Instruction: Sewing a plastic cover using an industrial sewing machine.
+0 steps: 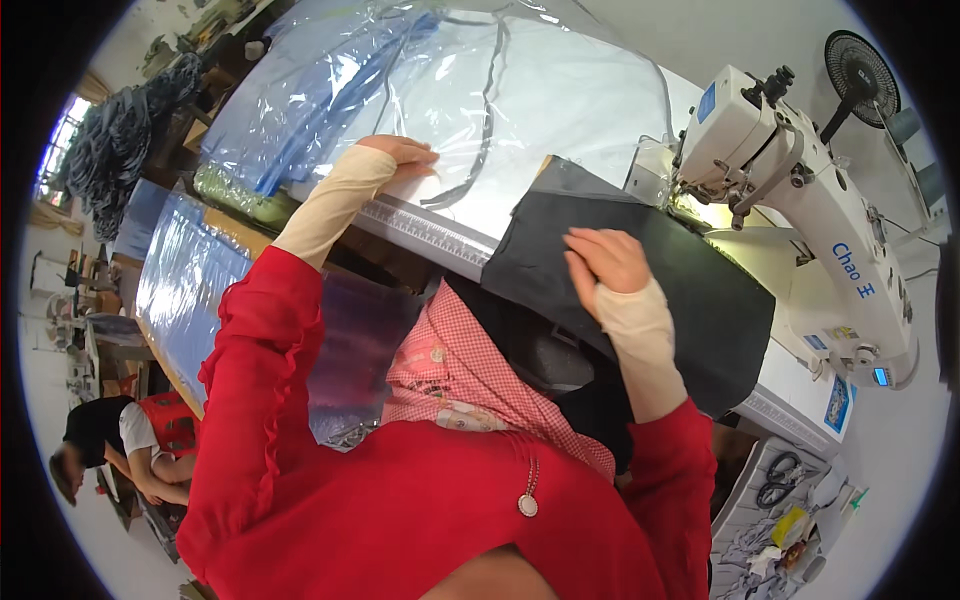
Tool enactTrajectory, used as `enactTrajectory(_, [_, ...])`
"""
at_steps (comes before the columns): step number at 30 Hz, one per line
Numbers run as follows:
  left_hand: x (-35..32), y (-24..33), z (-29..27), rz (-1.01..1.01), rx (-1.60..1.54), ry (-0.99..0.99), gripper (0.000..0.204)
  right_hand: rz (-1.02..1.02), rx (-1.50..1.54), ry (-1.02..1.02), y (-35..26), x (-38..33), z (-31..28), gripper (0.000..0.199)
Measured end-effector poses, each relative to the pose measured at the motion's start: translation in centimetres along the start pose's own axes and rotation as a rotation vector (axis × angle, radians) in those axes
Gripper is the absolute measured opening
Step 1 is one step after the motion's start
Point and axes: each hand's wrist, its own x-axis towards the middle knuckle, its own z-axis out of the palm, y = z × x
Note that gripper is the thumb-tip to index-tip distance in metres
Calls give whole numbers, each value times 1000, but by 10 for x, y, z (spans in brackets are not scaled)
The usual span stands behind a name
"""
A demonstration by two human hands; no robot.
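My right hand [612, 264] lies on a black fabric piece [690, 290], its fingers stretched out and the thumb apart. The fabric spreads over the table's front edge, and its far side reaches close to the needle area of a white sewing machine [790, 160]. At the left, my left hand [403, 154] rests on clear plastic sheeting [570, 90] near the table edge, fingers extended and slightly bent, with no held thing visible. A dark grey strip [492, 90] runs along the sheeting and ends just right of this hand.
A ruler strip [425, 232] lines the table's front edge. Blue plastic [190, 270] lies at the left. A fan [860, 80] stands at the far right; scissors [778, 480] lie in a grey tray at the lower right. Another person [140, 440] sits at the far left.
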Motion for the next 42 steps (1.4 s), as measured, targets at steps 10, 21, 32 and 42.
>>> enactTrajectory(10, [-45, 173, -97, -256, -525, -654, 37, -131, -175, 221, -88, 4, 31, 44])
enactTrajectory(21, [-1, 118, -195, -48, -363, -121, 42, -133, -135, -83, -80, -30, -28, 37])
enactTrajectory(32, [-28, -59, -196, -527, -492, 8, 54, -230, -29, -225, -69, -30, 17, 27])
enactTrajectory(42, [-112, -141, -187, -1057, -528, 271, 65, 339, 630, 378, -76, -21, -13, 4])
